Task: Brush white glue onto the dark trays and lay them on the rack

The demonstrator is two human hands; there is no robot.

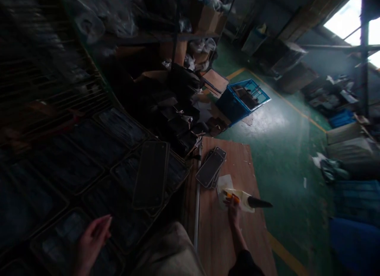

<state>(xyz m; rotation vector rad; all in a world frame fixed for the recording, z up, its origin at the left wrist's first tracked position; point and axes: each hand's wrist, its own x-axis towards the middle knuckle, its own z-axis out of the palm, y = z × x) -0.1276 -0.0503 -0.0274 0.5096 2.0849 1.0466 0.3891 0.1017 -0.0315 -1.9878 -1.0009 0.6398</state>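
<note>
At lower left, my left hand (93,240) is raised over dark, film-covered rectangular trays (68,232), its fingers pressed together; whether anything small is between them is too dim to see. My right hand (234,208) reaches over a wooden tabletop (219,236), fingers closed round a small orange object (232,197) whose kind I cannot make out. Beside those fingers lies a pale yellowish wrapper or bag (245,201), with a dark tapered piece (259,203) sticking out past the table's right edge. A small stack of dark rectangular panels (211,167) rests farther up the tabletop.
Another dark panel (151,175) lies across the trays at left. Beyond the table stand a blue crate (237,104) and a cardboard box (215,82). Shelving with plastic bags rises at the back. Green floor (287,169) and blue bins (354,240) are at right.
</note>
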